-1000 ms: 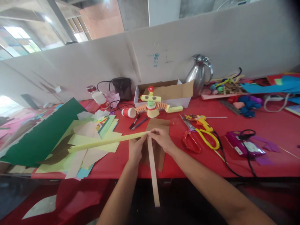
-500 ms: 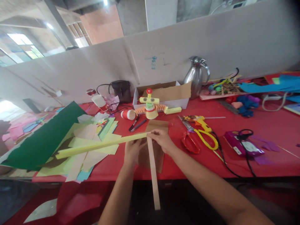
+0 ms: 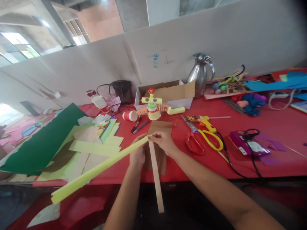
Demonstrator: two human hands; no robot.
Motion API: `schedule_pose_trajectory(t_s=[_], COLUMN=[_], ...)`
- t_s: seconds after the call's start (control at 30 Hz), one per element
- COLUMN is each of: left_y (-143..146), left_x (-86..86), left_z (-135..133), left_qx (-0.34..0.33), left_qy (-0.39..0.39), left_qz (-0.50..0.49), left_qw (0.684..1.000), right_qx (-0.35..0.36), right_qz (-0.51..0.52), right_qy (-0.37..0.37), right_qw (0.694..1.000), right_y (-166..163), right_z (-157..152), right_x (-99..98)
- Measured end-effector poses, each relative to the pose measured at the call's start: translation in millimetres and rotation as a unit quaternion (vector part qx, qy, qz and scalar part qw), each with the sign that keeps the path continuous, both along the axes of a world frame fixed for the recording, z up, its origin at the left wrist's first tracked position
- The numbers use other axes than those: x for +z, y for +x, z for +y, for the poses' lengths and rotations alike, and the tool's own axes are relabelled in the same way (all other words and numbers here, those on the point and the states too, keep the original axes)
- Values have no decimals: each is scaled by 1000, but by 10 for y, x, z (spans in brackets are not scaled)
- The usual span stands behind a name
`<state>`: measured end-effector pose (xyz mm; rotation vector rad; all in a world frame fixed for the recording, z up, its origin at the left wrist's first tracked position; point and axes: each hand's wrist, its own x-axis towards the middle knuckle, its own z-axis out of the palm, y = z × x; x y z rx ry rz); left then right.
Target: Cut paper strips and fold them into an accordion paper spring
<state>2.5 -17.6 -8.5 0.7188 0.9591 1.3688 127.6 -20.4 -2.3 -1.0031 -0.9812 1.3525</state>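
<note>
My left hand (image 3: 137,155) and my right hand (image 3: 163,142) meet above a brown paper sheet (image 3: 160,127) on the red table (image 3: 203,163). Together they pinch the joined ends of two long paper strips. The yellow strip (image 3: 96,171) slants down to the left, past the table's front edge. A tan strip (image 3: 155,179) hangs straight toward me over the edge. Just behind the hands stands a small paper figure (image 3: 152,108) with a yellow head and orange folded arms.
Loose coloured papers (image 3: 93,147) and a large green sheet (image 3: 45,137) lie at the left. Red and yellow scissors (image 3: 203,140), a yellow glue gun (image 3: 203,123) and a black cord (image 3: 230,161) lie at the right. A cardboard box (image 3: 172,94) and metal jug (image 3: 200,75) stand behind.
The yellow strip's free left end has swung down and toward me, from lying over the papers to hanging past the table edge. Both hands stay at the joint.
</note>
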Motion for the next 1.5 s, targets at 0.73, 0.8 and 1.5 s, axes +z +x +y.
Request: schedule_pose_trajectory(t_s=[0.73,0.8,1.5], left_y=[-12,-10,-98], left_x=[34,33,29], left_z=[8,6,15], left_qx=[6,-2,-62], left_qy=[-30,-22,-3], left_qz=[15,6,2], left_qw=[999,1000,998], right_qx=[27,21,31], right_qz=[-140,-69,39], right_qy=[54,-12,-20], right_qw=[988,997,999], right_y=[112,82,71], right_z=[-26,-18,13], right_x=[-15,-40,-66])
